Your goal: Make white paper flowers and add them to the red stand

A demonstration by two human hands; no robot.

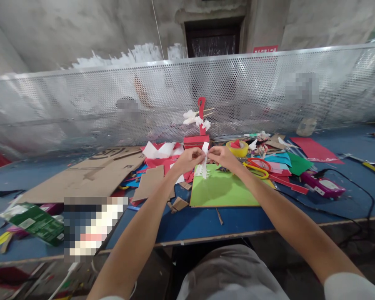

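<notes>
A narrow strip of white paper (205, 146) stands upright between my two hands, above a light green sheet (228, 189). My left hand (190, 160) pinches its left side with thumb and fingers. From the other side, my right hand (221, 156) pinches the same strip. White fringed paper (200, 171) shows just below the fingers; I cannot tell whether it joins the strip. Behind the hands stands a red box (196, 141) with a curved red upright (201, 109). White paper flowers (190, 117) on thin sticks are at that upright.
Scissors with yellow and red handles (258, 167) and yellow tape (237, 148) lie right of my hands. Cardboard (90, 173) covers the left side. A purple device (323, 184) with a black cable sits at right. A perforated metal screen (162, 100) runs along the back.
</notes>
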